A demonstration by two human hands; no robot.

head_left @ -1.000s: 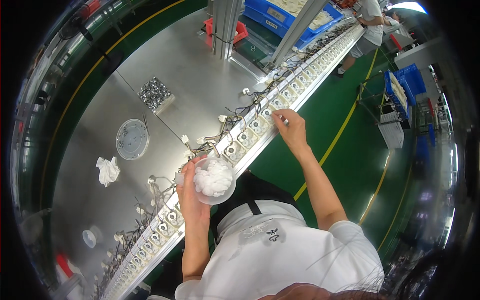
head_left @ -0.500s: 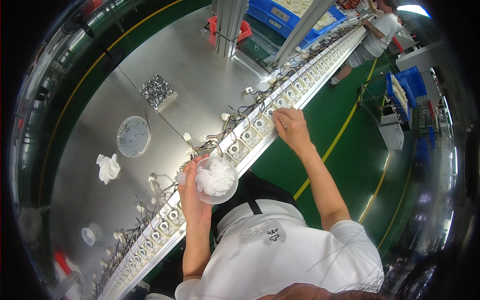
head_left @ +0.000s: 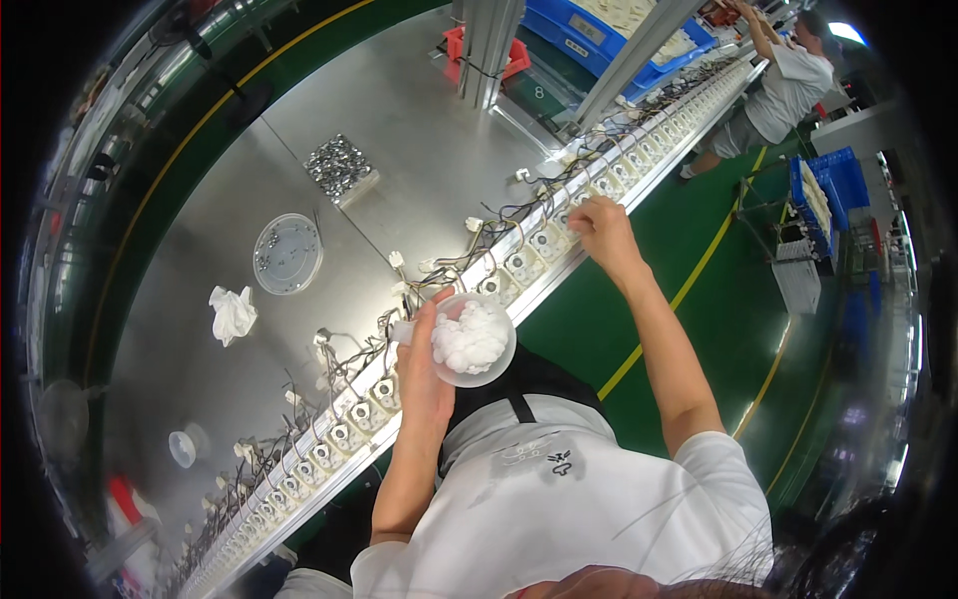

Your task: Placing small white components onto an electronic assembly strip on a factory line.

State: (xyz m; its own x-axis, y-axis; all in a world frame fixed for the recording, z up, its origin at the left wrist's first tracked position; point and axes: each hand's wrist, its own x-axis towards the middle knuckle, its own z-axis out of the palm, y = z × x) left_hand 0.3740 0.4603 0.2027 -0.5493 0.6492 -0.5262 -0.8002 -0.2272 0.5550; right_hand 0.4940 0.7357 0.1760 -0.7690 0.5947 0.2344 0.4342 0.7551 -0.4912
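In my left hand [head_left: 424, 374], a small translucent plastic bowl [head_left: 504, 357] is held over the near edge of the rail, fingers wrapped round its left side. It carries a heaped, lumpy white substance [head_left: 469, 337]. My right hand [head_left: 607, 238] is closed, thumb and fingertips pinched together, over one of the square white units on the long rail. Whether anything small sits between those fingertips cannot be seen. Just down the rail from it, more white units [head_left: 524, 265] with round dark centres stand in a row, their wires trailing onto the metal table.
On the metal table [head_left: 200, 369] are a box of shiny metal parts [head_left: 339, 168], a round clear dish [head_left: 289, 255] with small pieces, a crumpled white tissue [head_left: 233, 314] and a small clear cup [head_left: 185, 446]. Metal posts and a blue bin [head_left: 569, 35] stand beyond. A co-worker [head_left: 793, 85] stands farther along.
The whole view has shifted slightly. My left hand has carried the bowl a little to the right along the rail. My right hand stays by the units, its fingers more curled.
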